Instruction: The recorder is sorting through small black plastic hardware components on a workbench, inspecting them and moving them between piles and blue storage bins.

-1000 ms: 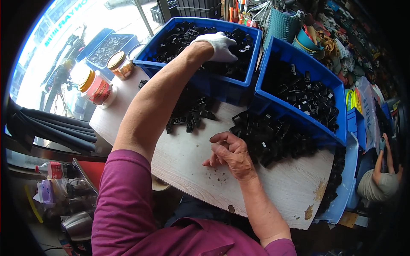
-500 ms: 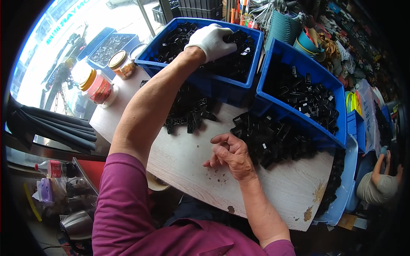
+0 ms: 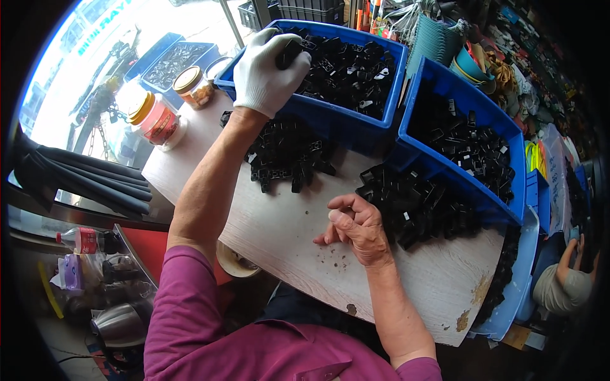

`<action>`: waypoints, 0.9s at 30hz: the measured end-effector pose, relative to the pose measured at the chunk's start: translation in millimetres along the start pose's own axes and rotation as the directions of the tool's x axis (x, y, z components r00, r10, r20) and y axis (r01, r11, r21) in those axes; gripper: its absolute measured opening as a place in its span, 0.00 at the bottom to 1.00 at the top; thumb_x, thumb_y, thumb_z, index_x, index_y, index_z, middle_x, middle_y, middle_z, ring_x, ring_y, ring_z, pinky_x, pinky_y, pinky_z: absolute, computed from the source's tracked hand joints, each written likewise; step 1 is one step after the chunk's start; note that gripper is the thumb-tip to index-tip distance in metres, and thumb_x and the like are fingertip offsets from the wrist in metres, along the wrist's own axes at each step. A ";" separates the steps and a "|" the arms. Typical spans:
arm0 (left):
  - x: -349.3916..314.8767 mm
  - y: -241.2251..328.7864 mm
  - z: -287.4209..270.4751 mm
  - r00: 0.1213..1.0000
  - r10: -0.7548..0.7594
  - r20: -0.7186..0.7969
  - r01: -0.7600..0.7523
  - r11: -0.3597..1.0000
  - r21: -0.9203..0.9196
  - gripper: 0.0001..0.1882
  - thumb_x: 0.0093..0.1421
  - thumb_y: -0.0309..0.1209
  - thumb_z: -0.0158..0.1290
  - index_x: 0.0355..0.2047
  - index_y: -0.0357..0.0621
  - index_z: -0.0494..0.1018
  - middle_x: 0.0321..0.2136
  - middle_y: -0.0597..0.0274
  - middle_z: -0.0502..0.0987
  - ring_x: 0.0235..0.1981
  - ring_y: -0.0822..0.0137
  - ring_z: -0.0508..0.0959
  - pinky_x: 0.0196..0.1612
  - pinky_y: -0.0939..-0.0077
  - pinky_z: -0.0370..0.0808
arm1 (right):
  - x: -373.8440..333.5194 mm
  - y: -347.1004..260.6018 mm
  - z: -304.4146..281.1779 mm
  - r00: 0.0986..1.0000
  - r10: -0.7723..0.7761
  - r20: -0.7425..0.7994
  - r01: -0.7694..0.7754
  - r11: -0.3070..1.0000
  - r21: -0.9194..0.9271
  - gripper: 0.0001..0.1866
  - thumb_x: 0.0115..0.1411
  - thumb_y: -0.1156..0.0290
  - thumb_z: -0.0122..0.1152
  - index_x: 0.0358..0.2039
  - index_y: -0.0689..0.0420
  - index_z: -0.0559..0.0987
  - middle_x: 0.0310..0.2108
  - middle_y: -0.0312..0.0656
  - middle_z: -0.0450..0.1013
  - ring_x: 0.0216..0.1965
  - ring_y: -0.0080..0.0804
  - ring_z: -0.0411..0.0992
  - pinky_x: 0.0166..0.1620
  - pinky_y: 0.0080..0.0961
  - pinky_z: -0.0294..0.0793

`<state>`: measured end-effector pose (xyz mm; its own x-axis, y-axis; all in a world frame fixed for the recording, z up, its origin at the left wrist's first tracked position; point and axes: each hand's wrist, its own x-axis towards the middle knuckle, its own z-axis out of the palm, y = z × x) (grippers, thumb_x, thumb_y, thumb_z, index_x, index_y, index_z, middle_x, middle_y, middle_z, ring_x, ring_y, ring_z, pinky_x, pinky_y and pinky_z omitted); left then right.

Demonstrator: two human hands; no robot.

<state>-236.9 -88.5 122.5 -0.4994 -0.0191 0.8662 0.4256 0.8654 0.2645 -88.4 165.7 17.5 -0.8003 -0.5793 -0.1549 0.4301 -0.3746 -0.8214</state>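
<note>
My left hand (image 3: 267, 73), in a white knit glove, is raised over the left end of a blue bin (image 3: 343, 125) full of small black plastic parts (image 3: 340, 73). Its fingers are closed round a black plastic part (image 3: 289, 55), partly covered by the glove. Bare, my right hand (image 3: 359, 232) hovers at or just above the pale tabletop (image 3: 286, 238), fingers loosely bent and apart, with nothing visible in them. Beside it on the right lies a heap of black plastic parts (image 3: 422, 206). Another heap (image 3: 286, 152) sits below the bin, near my left forearm.
A second blue bin (image 3: 406, 146) of black parts stands at the right. Two lidded jars (image 3: 155, 120) (image 3: 194, 89) are at the table's left edge. A light-blue tub (image 3: 518, 279) stands by the right edge. Another person (image 3: 562, 282) is at the far right.
My left hand has moved left across the bin, from its middle to its left end, and now shows a black part in its grip. My right hand has barely moved. The view has shifted slightly.
</note>
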 end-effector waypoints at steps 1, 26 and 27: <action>-10.0 -0.6 -6.9 0.999 0.019 -0.044 -0.017 0.999 0.036 0.13 0.54 0.38 0.63 0.39 0.48 0.83 0.40 0.52 0.79 0.37 0.52 0.82 0.41 0.64 0.81 | 0.4 -0.2 1.1 1.000 -0.001 0.005 0.001 1.000 -0.004 0.11 0.68 0.72 0.63 0.47 0.63 0.77 0.23 0.34 0.72 0.25 0.21 0.75 0.40 0.36 0.88; -96.0 -19.2 -34.8 0.993 0.032 -0.113 -0.022 0.996 0.090 0.18 0.55 0.33 0.67 0.46 0.43 0.81 0.49 0.45 0.79 0.47 0.49 0.82 0.52 0.61 0.79 | 4.2 4.6 1.8 1.000 -0.023 0.002 0.023 1.000 0.011 0.12 0.67 0.72 0.64 0.48 0.64 0.78 0.18 0.32 0.66 0.24 0.24 0.76 0.39 0.40 0.89; -93.6 -18.9 -40.1 0.994 -0.006 -0.108 0.007 1.000 0.010 0.14 0.57 0.29 0.66 0.43 0.41 0.82 0.45 0.49 0.82 0.46 0.53 0.83 0.52 0.66 0.79 | 4.9 5.2 2.3 1.000 -0.029 0.001 0.029 0.999 0.015 0.12 0.67 0.71 0.64 0.47 0.64 0.78 0.18 0.32 0.66 0.24 0.24 0.76 0.39 0.41 0.89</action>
<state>-167.9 -123.1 53.5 -0.4175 -0.0787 0.9053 0.4146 0.8700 0.2668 -89.2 159.2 13.6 -0.8119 -0.5690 -0.1303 0.4128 -0.4019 -0.8174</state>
